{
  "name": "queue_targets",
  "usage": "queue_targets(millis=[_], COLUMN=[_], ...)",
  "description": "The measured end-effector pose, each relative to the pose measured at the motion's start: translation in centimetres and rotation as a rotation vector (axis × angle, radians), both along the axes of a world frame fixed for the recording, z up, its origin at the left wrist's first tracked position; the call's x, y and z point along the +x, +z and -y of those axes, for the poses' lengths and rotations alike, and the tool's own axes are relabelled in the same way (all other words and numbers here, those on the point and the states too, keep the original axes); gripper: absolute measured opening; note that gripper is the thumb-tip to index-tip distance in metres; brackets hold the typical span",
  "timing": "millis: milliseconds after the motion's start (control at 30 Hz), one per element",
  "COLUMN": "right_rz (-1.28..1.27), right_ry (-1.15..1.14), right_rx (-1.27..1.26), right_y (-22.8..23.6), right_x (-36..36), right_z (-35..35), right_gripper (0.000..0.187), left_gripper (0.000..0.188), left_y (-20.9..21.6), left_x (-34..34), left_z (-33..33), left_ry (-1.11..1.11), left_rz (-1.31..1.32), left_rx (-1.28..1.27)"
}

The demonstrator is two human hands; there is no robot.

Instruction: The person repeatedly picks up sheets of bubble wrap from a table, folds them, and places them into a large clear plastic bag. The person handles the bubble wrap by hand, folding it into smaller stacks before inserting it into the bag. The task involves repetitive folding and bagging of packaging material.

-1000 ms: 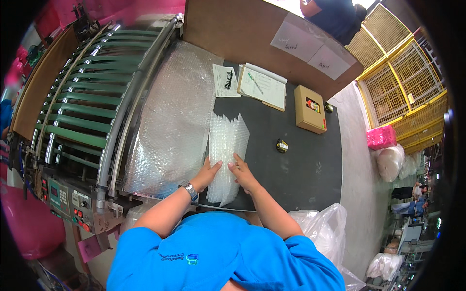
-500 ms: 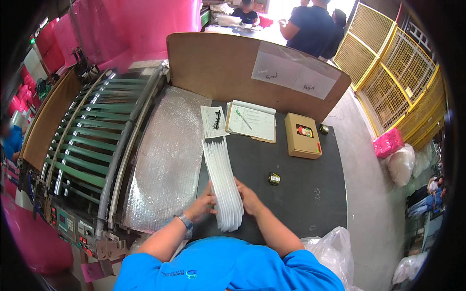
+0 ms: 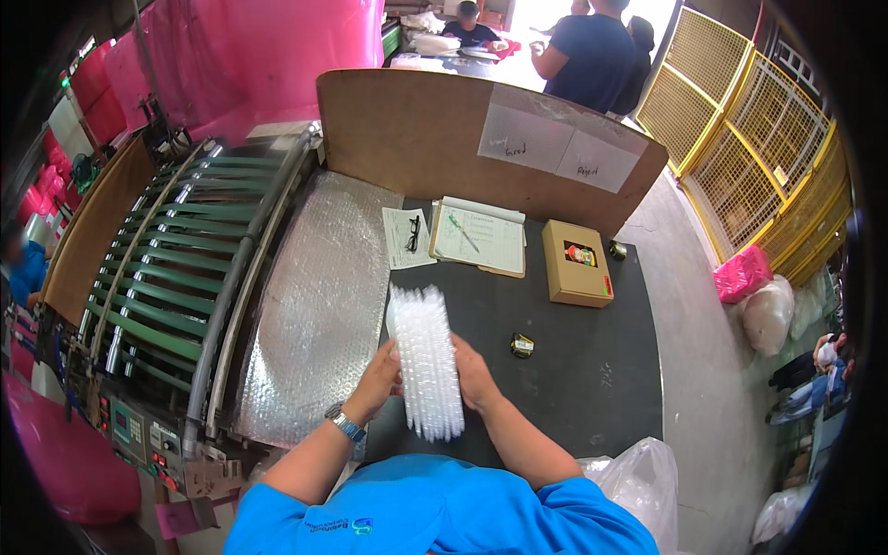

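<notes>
A stack of bubble wrap pouches (image 3: pixel 428 365), whitish and clear, stands over the near part of the dark table with its ridged edges facing up. My left hand (image 3: pixel 377 377) presses on its left side, the fingers partly hidden behind it. Against the right side lies my right hand (image 3: pixel 475 374), so the stack is gripped between both palms. Just left of the stack, a flat sheet of bubble wrap (image 3: pixel 319 305) covers the table's left strip.
A clipboard with papers (image 3: pixel 479 239), eyeglasses (image 3: pixel 413 233) on a sheet, a brown box (image 3: pixel 577 263) and a tape measure (image 3: pixel 522 345) lie on the table (image 3: pixel 573 388). A brown board (image 3: pixel 407 120) closes the far side. Left is a machine with green belts (image 3: pixel 185 277).
The stack has turned in my hands, now showing a broader bumpy face, and its far end is nearer me. Both hands stay on its sides.
</notes>
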State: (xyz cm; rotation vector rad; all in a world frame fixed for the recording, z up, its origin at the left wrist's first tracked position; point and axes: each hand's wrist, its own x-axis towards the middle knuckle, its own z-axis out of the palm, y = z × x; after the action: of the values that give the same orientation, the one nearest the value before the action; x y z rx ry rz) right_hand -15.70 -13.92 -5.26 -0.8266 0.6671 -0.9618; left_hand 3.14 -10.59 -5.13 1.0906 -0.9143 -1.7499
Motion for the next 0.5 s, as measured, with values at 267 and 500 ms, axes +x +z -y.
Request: queue_targets(millis=[267, 500], right_rz=[-0.104, -0.108], right_ry=[-0.011, 0.173], right_rx=[0.142, -0.081], right_y=[-1.4, 7.5], right_x=[0.0, -2.6], right_z=[-2.0, 0.8], right_gripper=[0.043, 0.041], left_gripper=[0.076, 0.092], left_y=[-5.7, 4.5], left_x=[0.8, 1.1], left_z=[-3.0, -0.4], left_ry=[-0.055, -0.177], left_rz=[0.025, 0.069], left_rx=[-0.009, -0.382])
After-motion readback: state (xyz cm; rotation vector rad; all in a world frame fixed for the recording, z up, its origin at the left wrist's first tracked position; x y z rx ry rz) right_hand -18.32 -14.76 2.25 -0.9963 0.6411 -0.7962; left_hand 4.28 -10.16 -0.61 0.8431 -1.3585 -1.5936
